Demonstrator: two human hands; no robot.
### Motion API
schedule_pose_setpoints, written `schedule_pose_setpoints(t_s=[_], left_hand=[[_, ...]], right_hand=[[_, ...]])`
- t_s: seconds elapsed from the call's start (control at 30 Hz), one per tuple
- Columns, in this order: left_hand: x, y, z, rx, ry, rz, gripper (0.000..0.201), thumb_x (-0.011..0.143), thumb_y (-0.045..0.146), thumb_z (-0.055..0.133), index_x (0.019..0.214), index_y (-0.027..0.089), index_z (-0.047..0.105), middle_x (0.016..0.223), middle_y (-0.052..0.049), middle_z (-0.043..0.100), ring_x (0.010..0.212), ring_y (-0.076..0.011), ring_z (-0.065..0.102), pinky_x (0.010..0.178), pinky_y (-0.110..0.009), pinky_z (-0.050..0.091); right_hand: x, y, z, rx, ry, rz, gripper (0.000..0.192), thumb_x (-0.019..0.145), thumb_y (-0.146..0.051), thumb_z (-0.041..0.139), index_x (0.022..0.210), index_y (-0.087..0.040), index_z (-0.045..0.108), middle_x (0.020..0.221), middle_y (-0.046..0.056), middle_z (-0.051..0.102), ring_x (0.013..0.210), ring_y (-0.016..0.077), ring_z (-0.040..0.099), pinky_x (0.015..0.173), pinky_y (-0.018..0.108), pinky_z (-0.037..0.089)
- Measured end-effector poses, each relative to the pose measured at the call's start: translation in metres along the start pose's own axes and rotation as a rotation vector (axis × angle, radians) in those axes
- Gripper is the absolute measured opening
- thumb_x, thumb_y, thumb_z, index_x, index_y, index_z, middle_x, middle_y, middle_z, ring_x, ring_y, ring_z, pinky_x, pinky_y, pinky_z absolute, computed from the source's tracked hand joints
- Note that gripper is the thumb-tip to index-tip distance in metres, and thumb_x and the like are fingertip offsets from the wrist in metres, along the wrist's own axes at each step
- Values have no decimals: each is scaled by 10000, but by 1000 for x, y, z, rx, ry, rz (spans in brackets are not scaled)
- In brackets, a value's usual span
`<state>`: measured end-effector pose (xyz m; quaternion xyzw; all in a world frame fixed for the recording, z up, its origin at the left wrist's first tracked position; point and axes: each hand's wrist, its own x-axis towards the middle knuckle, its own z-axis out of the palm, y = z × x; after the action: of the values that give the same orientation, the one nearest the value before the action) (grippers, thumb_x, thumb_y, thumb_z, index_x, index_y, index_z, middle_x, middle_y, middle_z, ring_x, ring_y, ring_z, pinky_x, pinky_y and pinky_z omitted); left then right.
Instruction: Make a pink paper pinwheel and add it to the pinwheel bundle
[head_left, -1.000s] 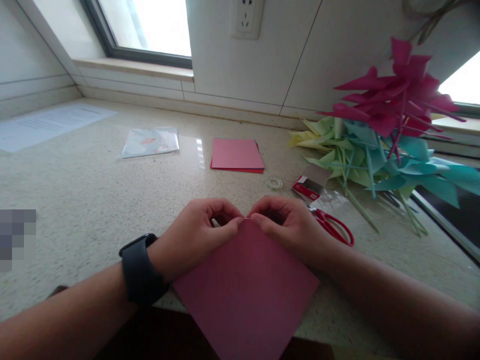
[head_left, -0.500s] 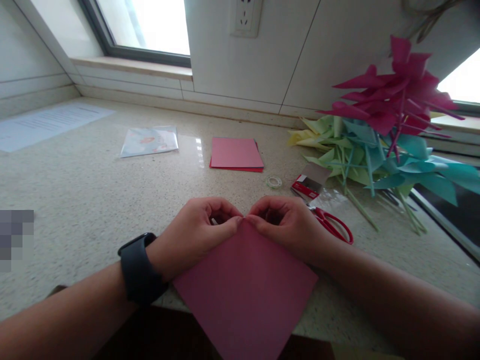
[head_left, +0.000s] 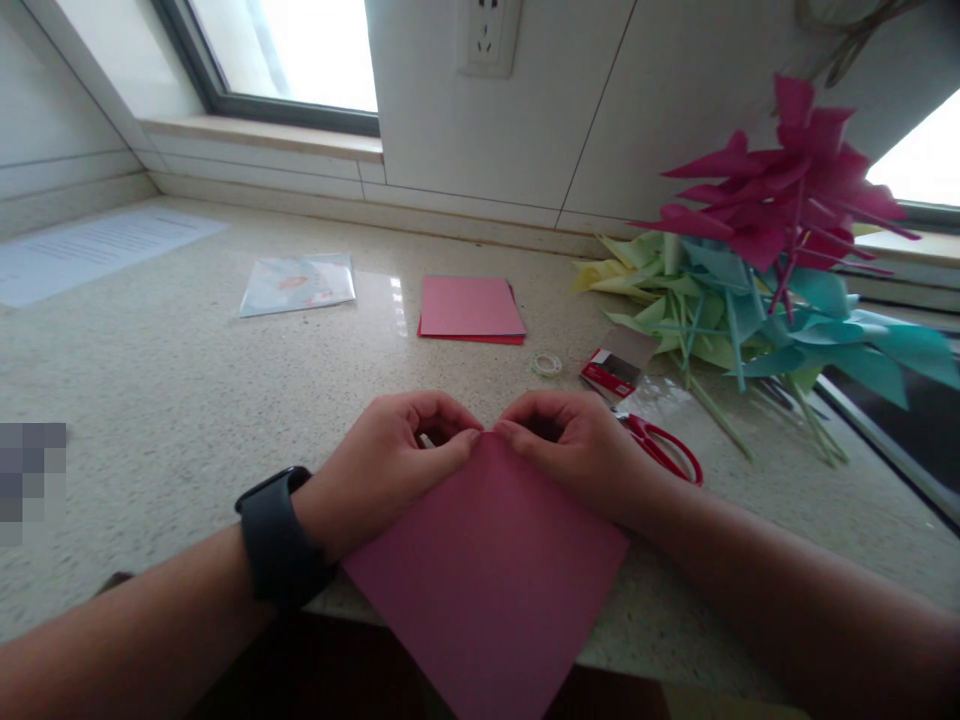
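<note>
A pink square sheet of paper lies with one corner pointing away from me, and its near corner reaches past the counter's front edge. At the far corner my left hand pinches the paper between thumb and fingers. Close beside it, my right hand grips the same corner, with a small gap between the two thumbs. The very tip appears slightly rolled or folded over between the fingertips. Red-handled scissors lie beyond my right wrist, their blades partly hidden by that hand.
Stacked pink and red paper squares lie ahead, near a tape roll and a small red box. Paper pinwheels are heaped at right. A clear packet and a printed sheet lie at left.
The paper's far tip between the thumbs looks flatter and wider than before, as if turned over slightly. Both hands keep their pinch in nearly the same place.
</note>
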<state>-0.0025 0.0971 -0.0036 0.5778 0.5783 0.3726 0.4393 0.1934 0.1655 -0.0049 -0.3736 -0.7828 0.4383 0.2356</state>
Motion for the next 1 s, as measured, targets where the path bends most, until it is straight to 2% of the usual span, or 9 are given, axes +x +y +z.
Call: schedule_pose_setpoints(t_s=[0.47, 0.77, 1.0], left_hand=[[-1, 0, -1, 4, -9, -33, 220, 862, 369, 644, 911, 171, 728, 843, -45, 761, 759, -190, 680, 629, -266, 482], [-1, 2, 0, -14, -38, -45, 216, 877, 360, 635, 941, 187, 747, 915, -36, 782, 832, -197, 701, 691, -275, 502], [-1, 4, -1, 20, -44, -53, 230, 876, 364, 629, 908, 176, 758, 867, -38, 779, 786, -193, 686, 650, -270, 484]], right_hand=[[0, 1, -1, -25, -1, -25, 167, 860, -296, 626, 844, -177, 743, 749, 19, 726, 674, 143, 626, 588, 242, 455], [1, 5, -2, -27, -5, -48, 157, 867, -308, 657, 858, -186, 755, 775, 17, 741, 702, 146, 650, 614, 243, 469], [2, 5, -2, -4, -16, -39, 160, 853, -318, 672, 853, -185, 760, 772, 25, 742, 699, 152, 646, 608, 251, 467]])
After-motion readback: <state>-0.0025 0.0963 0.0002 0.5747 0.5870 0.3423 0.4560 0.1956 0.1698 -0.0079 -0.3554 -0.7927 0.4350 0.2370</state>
